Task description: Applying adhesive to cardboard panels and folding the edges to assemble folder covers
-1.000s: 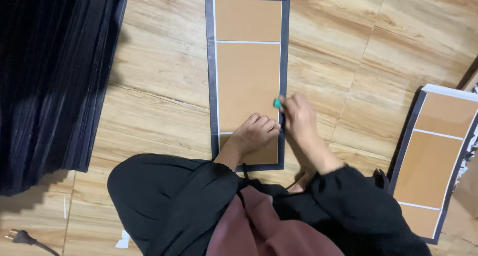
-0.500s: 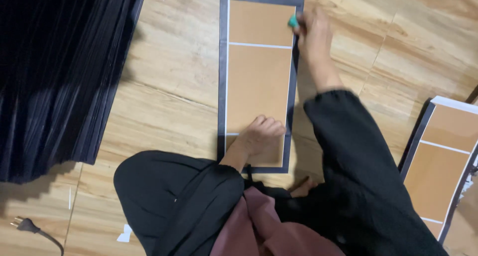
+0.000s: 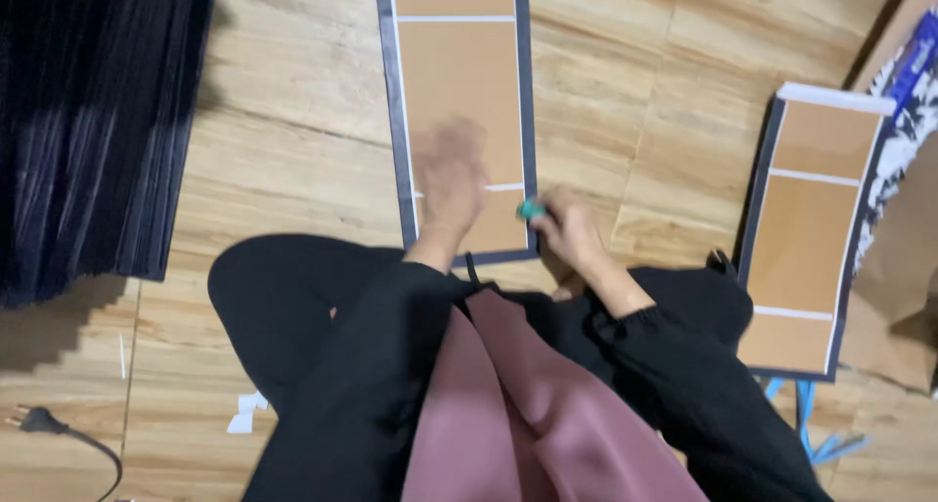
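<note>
Long brown cardboard panel with dark grey border (image 3: 459,82): lay flat on the wooden floor (image 3: 283,160), long axis running straight away from the person. Left hand (image 3: 450,178): spread open, pressed flat on the panel's near end. Right hand (image 3: 567,230): closed around a small teal tool (image 3: 529,209), at the panel's near right edge, closer to the border.

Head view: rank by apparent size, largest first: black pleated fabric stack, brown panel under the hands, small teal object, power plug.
1. Black pleated fabric stack, cut off by the frame.
2. Brown panel, top cut off.
3. Power plug and teal object in the right hand: both tiny; teal is blurred, so unranked.
</note>
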